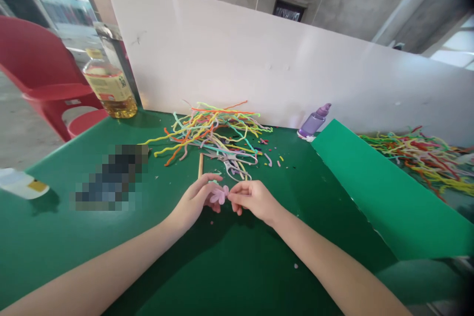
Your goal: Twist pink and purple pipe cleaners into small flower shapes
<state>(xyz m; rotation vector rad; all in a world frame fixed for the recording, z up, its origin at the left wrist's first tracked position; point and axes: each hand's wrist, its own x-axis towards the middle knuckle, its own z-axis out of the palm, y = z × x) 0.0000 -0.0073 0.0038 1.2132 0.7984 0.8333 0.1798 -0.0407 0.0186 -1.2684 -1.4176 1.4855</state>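
Green tabletop (237,266) runs back to a white panel (229,59) at the far edge, which perhaps keeps the pile of coloured stems (215,128) from spilling over. Nearer, the left hand (198,195) and right hand (255,200) meet, with scissors (227,159) just beyond. Between them, curled left fingers and pinched right fingertips grip a pink flower (219,196), apparently for steadiness.

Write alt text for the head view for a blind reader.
A person's left hand and right hand hold a pale pink flower shape above a green table; beyond lie scissors and a pile of colorful strands.
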